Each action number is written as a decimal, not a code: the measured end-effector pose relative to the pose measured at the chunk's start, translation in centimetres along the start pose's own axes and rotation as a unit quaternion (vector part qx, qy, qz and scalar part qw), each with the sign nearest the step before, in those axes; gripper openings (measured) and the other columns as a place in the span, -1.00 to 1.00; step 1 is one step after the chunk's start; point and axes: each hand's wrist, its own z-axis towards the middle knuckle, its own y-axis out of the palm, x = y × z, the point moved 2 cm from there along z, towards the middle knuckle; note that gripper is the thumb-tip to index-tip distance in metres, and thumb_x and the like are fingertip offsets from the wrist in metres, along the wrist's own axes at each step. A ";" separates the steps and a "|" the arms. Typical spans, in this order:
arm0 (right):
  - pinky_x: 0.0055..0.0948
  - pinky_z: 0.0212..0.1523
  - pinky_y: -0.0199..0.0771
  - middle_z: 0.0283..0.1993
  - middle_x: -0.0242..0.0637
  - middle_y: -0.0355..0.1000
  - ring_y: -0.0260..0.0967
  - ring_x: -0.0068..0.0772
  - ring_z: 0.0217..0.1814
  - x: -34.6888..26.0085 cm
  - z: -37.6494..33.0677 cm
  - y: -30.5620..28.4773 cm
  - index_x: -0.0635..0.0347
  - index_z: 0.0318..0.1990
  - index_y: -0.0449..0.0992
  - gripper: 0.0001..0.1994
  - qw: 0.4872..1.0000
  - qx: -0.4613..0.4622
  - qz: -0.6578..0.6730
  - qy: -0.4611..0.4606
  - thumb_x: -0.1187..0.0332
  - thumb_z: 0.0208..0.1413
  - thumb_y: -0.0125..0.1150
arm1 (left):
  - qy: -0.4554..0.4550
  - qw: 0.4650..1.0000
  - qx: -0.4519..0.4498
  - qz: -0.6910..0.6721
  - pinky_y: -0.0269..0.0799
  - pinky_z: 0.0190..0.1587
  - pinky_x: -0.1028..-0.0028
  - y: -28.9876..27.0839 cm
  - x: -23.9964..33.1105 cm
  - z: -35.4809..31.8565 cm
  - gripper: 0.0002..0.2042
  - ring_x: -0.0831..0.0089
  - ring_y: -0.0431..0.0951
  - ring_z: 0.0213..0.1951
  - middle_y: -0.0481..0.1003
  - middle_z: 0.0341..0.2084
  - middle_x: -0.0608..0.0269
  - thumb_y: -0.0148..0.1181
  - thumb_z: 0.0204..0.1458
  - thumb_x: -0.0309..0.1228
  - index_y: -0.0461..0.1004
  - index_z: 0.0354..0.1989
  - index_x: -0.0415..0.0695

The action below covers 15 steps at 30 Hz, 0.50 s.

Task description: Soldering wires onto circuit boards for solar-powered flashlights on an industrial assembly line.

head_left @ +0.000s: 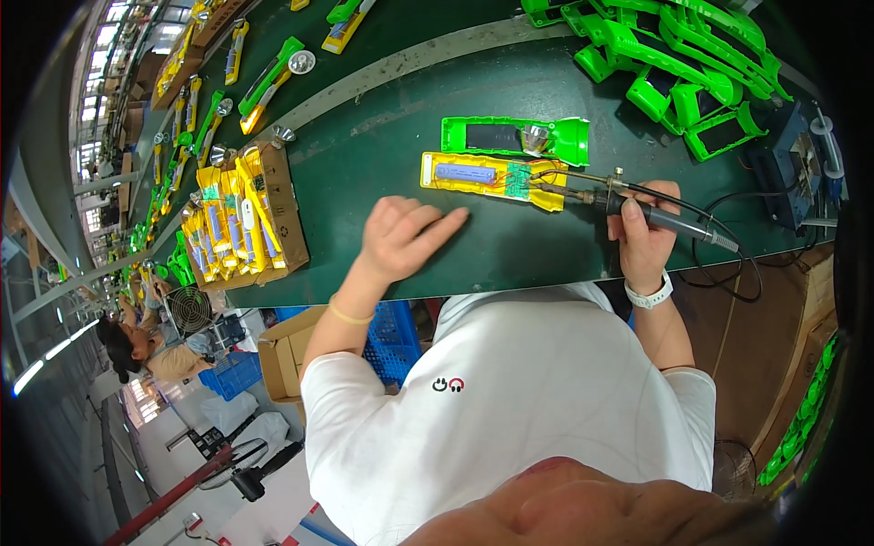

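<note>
My right hand (643, 238) is closed round the handle of a soldering iron (685, 224), which has a thin feed tube along its top. The iron's tip points left, at the right part of a yellow flashlight shell (432, 179); whether it touches is too small to tell. In that shell lie a purple battery (465, 173) and a green circuit board (518, 181) with thin wires. Just behind it sits a green housing half (571, 143) with a silver reflector (535, 138). My left hand (401, 235) rests near the shell's front left, index finger stretched out, holding nothing.
At left stands a carton (290, 214) of yellow shells with batteries. Green housings (674, 55) are heaped at the far right, beside a blue soldering station (774, 168) with black cables. Flashlights (271, 84) lie beyond a metal strip (364, 75). A co-worker (150, 350) sits far left.
</note>
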 end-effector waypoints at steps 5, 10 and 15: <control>-0.65 -0.63 0.23 -0.47 -0.32 0.25 0.19 -0.63 -0.62 0.1 -0.3 -0.1 0.21 -0.25 0.14 -0.76 1.000 -0.003 -0.020 -0.003 0.46 0.05 0.12 | 0.039 0.997 0.055 -0.039 0.31 -0.30 0.48 2.7 0.5 3.3 -0.74 0.44 0.41 -0.32 0.40 -0.38 0.36 0.18 -0.28 -0.49 0.52 -0.31 -0.07; -0.65 -0.62 0.23 -0.48 -0.33 0.26 0.19 -0.65 -0.62 -0.1 -0.2 0.1 0.20 -0.25 0.14 -0.77 1.000 -0.004 -0.002 -0.015 0.48 0.06 0.11 | 0.030 0.994 0.034 -0.097 0.40 -0.33 0.45 3.1 0.1 4.5 -0.78 0.37 0.46 -0.33 0.44 -0.41 0.27 0.17 -0.25 -0.51 0.50 -0.34 -0.13; -0.68 -0.61 0.19 -0.49 -0.37 0.26 0.15 -0.70 -0.59 0.4 -0.2 -0.2 0.20 -0.25 0.14 -0.77 0.999 -0.030 0.011 -0.005 0.53 0.04 0.10 | 0.013 0.993 -0.016 -0.114 0.45 -0.36 0.47 2.8 -0.1 4.9 -0.69 0.38 0.48 -0.35 0.44 -0.45 0.29 0.28 -0.37 -0.58 0.52 -0.32 -0.09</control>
